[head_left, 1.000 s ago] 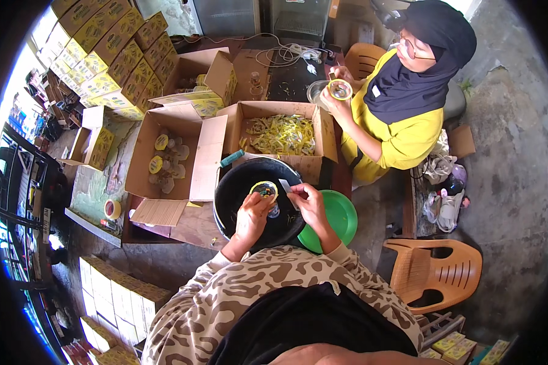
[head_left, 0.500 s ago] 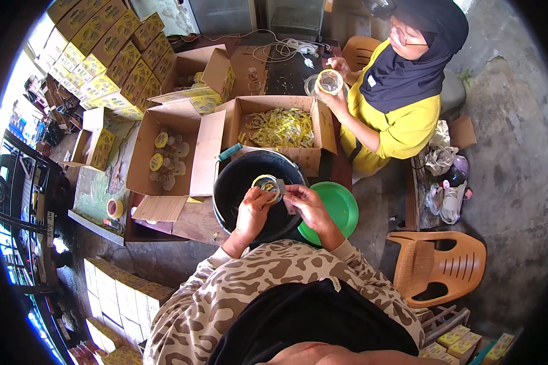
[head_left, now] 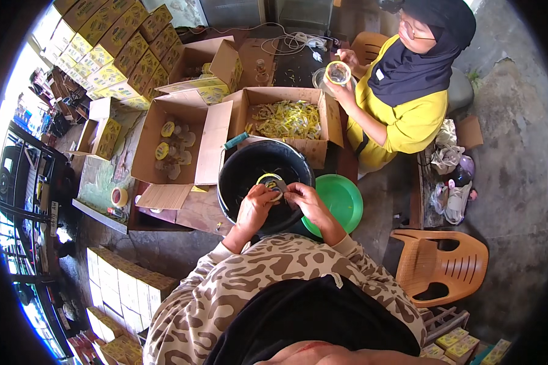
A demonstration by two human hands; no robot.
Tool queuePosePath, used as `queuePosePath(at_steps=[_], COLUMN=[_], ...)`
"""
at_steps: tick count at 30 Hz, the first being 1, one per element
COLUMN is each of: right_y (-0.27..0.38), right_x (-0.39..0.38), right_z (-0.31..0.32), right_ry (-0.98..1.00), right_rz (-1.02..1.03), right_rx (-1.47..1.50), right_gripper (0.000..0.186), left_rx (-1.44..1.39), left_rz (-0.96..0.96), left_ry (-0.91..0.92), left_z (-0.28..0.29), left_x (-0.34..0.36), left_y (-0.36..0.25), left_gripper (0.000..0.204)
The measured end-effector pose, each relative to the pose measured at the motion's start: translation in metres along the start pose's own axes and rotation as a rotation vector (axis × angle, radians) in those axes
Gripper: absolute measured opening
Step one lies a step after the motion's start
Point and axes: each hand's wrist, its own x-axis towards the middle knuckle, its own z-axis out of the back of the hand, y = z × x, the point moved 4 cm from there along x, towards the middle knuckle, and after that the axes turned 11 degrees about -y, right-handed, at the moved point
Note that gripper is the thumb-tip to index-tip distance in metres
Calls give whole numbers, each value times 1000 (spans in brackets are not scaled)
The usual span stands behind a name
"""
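Observation:
Over the black bucket point(head_left: 225, 188), my left hand point(head_left: 254, 210) grips a small round cup with a yellow rim point(head_left: 270, 180). My right hand point(head_left: 307, 204) pinches a thin flat grey piece point(head_left: 282, 186), like a blade, against the cup's right side. Both hands are closed and close together, and the fingers partly hide the cup. Under my right wrist lies a round green plastic lid or tray point(head_left: 346, 204). Several clear cups point(head_left: 175, 159), some with yellow lids, sit in the open carton to the left.
Beyond the bucket stands a carton of yellow strips point(head_left: 286, 120). A co-worker point(head_left: 396, 103) in a yellow top holds a similar cup point(head_left: 337, 73) at the far right. A teal-handled tool point(head_left: 236, 140) lies by the bucket's rim. An orange chair point(head_left: 441, 264) stands at right; stacked boxes point(head_left: 112, 55) rise at far left.
The view has shifted slightly, moving the scene in the picture. The cup has tilted a little in my left hand, while my right hand keeps the flat piece at its edge.

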Motion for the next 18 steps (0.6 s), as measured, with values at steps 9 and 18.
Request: queuePosePath(at_steps=[9, 18], right_y=[2, -177], right_x=[8, 11], right_z=[67, 170], right_ry=[-417, -583], right_rz=[296, 48], right_rx=[-213, -865], right_gripper=[17, 19], left_rx=[-46, -155], left_rz=[86, 368], left_ry=[-61, 34], left_z=[18, 6], left_x=[6, 4], left_y=[15, 58], left_gripper=[17, 21])
